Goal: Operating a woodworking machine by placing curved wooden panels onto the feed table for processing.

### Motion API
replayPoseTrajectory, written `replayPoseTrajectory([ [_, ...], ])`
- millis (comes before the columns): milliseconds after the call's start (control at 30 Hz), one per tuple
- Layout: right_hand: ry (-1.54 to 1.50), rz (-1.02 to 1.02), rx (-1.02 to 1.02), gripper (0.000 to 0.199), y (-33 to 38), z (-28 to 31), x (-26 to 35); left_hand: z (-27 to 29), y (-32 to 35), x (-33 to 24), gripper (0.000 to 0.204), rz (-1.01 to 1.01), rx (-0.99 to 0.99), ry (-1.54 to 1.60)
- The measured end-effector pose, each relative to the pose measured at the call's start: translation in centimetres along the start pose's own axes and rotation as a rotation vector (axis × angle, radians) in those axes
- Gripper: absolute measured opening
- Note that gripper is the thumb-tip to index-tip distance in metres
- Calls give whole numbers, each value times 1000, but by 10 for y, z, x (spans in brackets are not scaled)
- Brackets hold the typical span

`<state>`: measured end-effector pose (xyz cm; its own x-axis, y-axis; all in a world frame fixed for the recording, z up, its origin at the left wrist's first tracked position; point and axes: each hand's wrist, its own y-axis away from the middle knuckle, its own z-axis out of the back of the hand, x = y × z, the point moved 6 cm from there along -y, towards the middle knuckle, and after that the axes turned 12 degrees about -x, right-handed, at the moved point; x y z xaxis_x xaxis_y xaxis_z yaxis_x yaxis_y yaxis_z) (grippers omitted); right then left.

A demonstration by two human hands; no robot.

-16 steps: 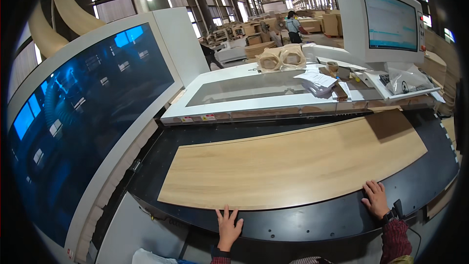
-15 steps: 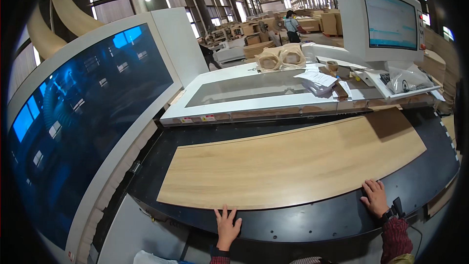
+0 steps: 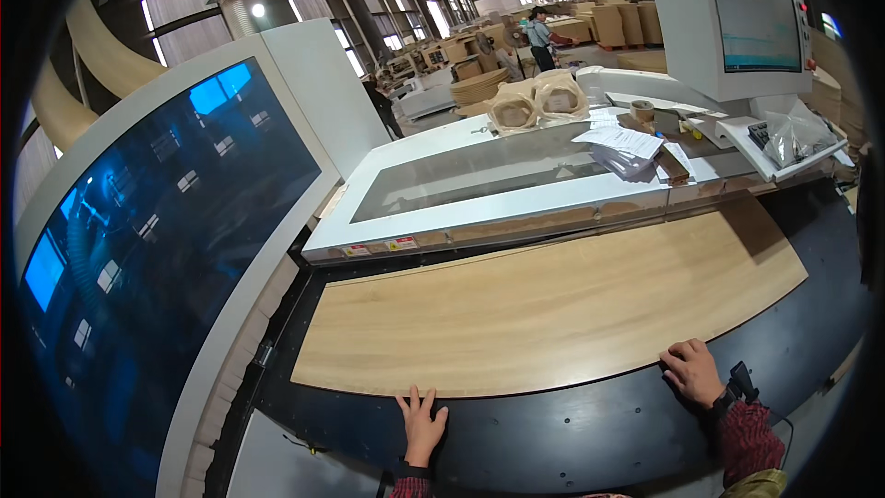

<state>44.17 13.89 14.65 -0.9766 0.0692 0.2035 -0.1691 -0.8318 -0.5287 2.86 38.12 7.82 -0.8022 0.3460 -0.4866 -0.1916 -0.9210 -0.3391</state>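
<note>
A long light wood-grain board [image 3: 544,304] lies flat on a dark table [image 3: 590,424], with its far edge close to the white machine bed. A thin strip runs along its far left edge. My left hand [image 3: 422,422] rests at the board's near edge, left of its middle, fingers spread and fingertips touching the edge. Farther right, my right hand [image 3: 693,373] also touches the near edge, its fingers loosely bent and not wrapped round anything. Both wrists wear dark bands.
At left stands a machine hood with a dark blue window [image 3: 157,221]. Behind the board, the white bed [image 3: 470,180] carries papers [image 3: 618,140], tape rolls [image 3: 535,103] and a tray with a plastic bag [image 3: 793,136]. A monitor [image 3: 751,23] rises at right. Another person [image 3: 539,37] stands far back.
The board has shifted away from me, its far edge nearer the white bed. Both hands have stayed at its near edge, the right one slightly farther left. The view has tilted.
</note>
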Motion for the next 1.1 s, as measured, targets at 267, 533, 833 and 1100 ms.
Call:
replayPoseTrajectory([
  [267,43,-85,-95,52,-28,-40,-11,2,-62,40,48,-123,-15,-18],
  [533,75,-126,-87,51,-53,-73,23,-2,-102,64,54,-180,-27,67],
  [833,60,-115,-108,46,-77,-81,52,-3,-129,79,66,-106,-61,-10],
  [1100,-41,-18,-31,48,-109,-110,84,12,-147,130,66,-91,-135,-64],
])
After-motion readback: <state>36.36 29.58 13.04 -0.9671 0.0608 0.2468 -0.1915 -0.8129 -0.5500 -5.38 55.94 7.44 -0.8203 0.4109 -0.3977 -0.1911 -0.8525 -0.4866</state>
